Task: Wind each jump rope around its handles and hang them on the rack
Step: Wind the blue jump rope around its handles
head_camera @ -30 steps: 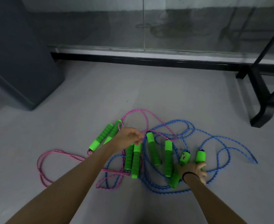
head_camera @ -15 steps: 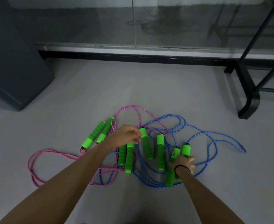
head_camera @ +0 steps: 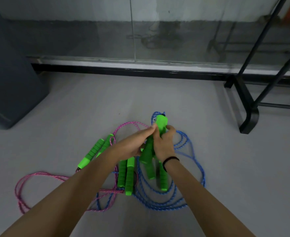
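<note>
1. Head view, writing: any print on the foam grips is too dim and small for me to read.
2. My right hand (head_camera: 163, 145) is curled around a pair of green handles (head_camera: 161, 121), held together and lifted off the floor (head_camera: 234, 177). Their tops poke up past my knuckles.
3. My left hand (head_camera: 132, 146) comes in from the other side. Its fingertips (head_camera: 153, 128) press on the same handles just below their tops, gripping them against my right hand.
4. A black band (head_camera: 170, 159) sits round my right wrist.
5. Below my hands, more green foam runs down toward me. I cannot tell whether it is the lower ends of what I hold or other grips lying underneath.
6. The blue rope (head_camera: 194, 151) lies in loose loops on the floor under and to the right of my hands, and a bit of it shows at the top of the held handles.
7. The pink rope (head_camera: 38, 175) sprawls to the left and crosses the blue one near my left forearm.
8. The left pair (head_camera: 96, 150) of green grips lies slanted on the floor with pink cord at its far end. The middle pair (head_camera: 126, 176) lies side by side, partly hidden by my left arm.
9. The rack (head_camera: 249, 115), a black metal frame, stands at the right, well apart from the ropes.
10. Behind everything is glass (head_camera: 132, 31) over a black sill (head_camera: 123, 71), and a dark block (head_camera: 12, 79) stands at the left.
</note>
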